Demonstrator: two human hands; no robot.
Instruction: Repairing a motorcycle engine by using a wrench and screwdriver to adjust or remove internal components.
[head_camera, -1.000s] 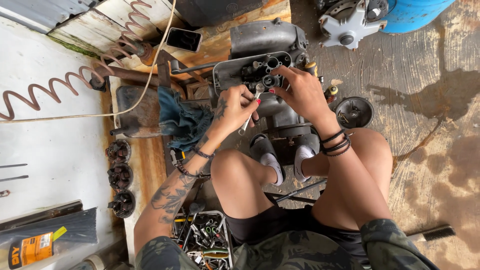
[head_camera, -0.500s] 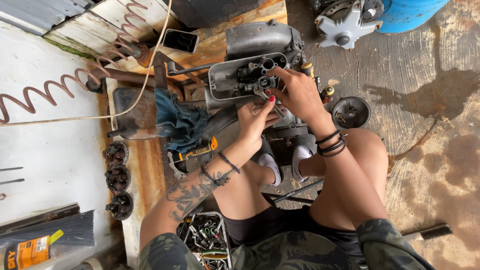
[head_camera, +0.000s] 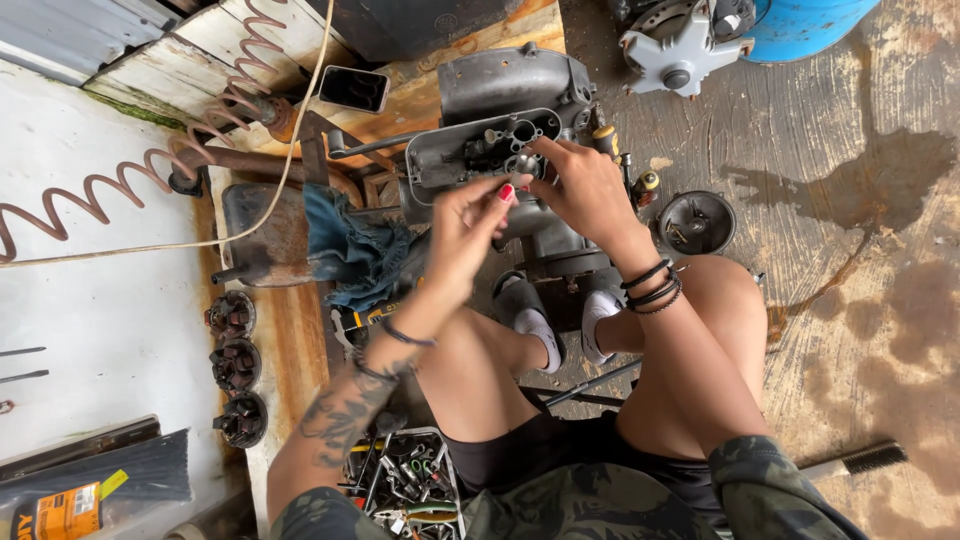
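Observation:
A grey metal engine block (head_camera: 500, 85) stands on the floor in front of my knees, its open face (head_camera: 480, 150) with several ports turned up. My right hand (head_camera: 585, 185) reaches over it, fingertips touching the ports near the middle, with nothing visibly gripped. My left hand (head_camera: 465, 225) hovers just below that face. Its thumb and fingers are pinched together close to my right hand, and whatever is between them is too small to see. My feet in grey shoes (head_camera: 530, 315) rest against the block's base.
A blue cloth (head_camera: 355, 250) lies on a rusty part left of the block. Three round dark parts (head_camera: 235, 365) line the white slab's edge. A bin of tools (head_camera: 405, 480) sits by my left thigh. A round cover (head_camera: 695, 222), brush (head_camera: 860, 460) and blue barrel (head_camera: 800, 25) are on the right.
My left hand has moved up from beside my knee toward the engine's open face, closer to my right hand. The view has shifted slightly; my right hand stays on the ports.

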